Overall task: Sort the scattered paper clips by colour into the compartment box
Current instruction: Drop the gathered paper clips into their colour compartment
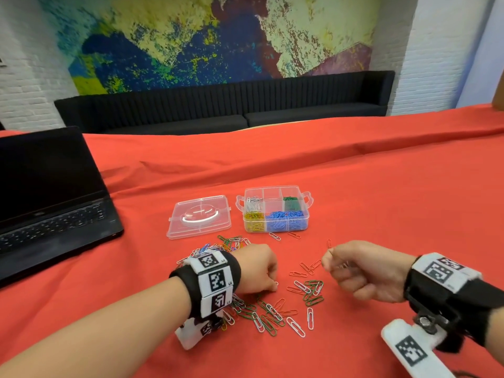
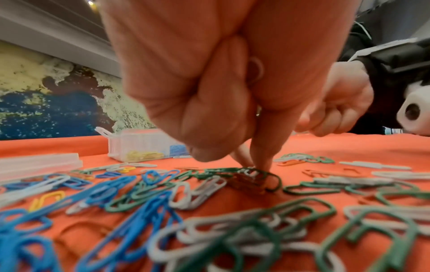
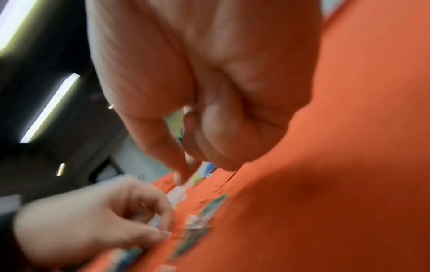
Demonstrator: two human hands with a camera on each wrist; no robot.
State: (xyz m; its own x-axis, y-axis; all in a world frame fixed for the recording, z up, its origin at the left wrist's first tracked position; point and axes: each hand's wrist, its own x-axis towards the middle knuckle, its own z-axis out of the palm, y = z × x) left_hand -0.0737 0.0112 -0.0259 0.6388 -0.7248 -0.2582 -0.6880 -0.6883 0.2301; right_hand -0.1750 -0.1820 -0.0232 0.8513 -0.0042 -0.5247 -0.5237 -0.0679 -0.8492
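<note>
Step in hand: loose clips are being picked off the red tablecloth [image 1: 381,186], judged as gathering one colour before a trip to the compartment box [image 1: 275,208].
Left hand [image 1: 256,271]: curled knuckles-up, fingertips [image 2: 263,162] pressed down onto a small tangle of green, white and red clips [image 2: 253,176]; whether one is actually pinched cannot be told.
Right hand [image 1: 365,271]: closed into a loose fist held just above the cloth; thin wire shows at the thumb, so red clips appear to be kept inside, though the wrist view is too blurred to confirm.
Scattered paper clips [image 1: 272,312]: spread along the near edge of the cloth, between and under the two hands; a mixed heap lies behind the left wrist.
Box: set toward the middle of the cloth, open, with white, yellow, blue and green already parted; its lid [image 1: 200,216] lies just beside it on the left.
Laptop [image 1: 51,200]: at the left edge, well apart.
Advice: the tangle is best teased apart before lifting, so that only one colour is raised.
Risk: red clips are easily missed against red cloth; linked clips may be dragged along.
</note>
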